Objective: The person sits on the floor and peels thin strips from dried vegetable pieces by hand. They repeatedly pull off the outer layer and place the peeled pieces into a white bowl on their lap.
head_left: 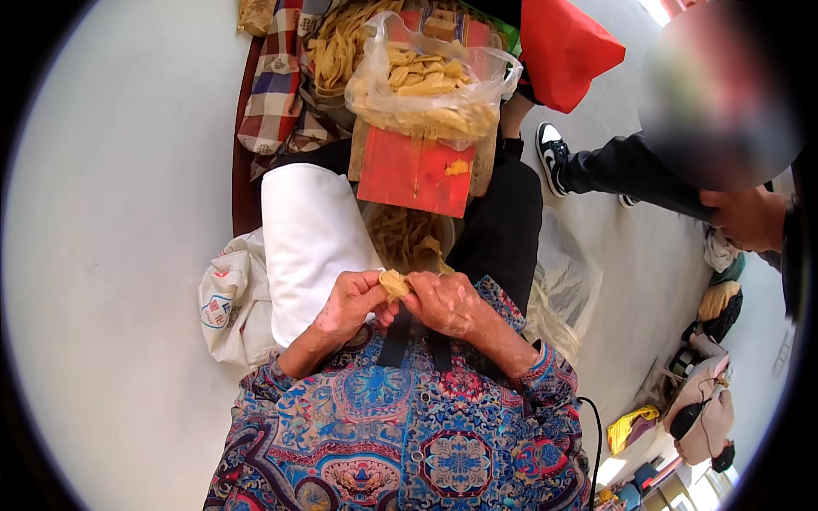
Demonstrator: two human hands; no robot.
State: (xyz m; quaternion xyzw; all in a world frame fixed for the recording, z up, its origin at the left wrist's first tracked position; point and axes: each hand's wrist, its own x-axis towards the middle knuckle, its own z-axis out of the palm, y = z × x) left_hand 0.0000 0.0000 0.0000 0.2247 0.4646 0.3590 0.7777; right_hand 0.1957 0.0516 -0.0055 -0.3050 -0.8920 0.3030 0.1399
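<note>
In the head view, the person is working a small tan piece (394, 285) in the air above the lap, just in front of the patterned shirt (383, 426). The left hand (345, 307) is pinching the piece from its left side, thumb and fingers closing on it; the right hand (445, 304) is pinching its right end, with part of that grip hiding behind the knuckles. The piece is looking thin and pliable, so good handling is probably calling for light, even pressure: one grip steadying the folded layers while the other is tucking or smoothing, neither pulling hard enough to tear. Whether a loose end is trailing from the piece, one cannot tell.

Below and beyond the hands, tan strips (400, 237) are lying between the knees, so working directly over them is sensibly catching anything dropped. Farther out, a clear plastic bag (426, 98) holding more tan pieces is resting on a red board (413, 175), where a small scrap (457, 167) is lying near the right edge.
</note>
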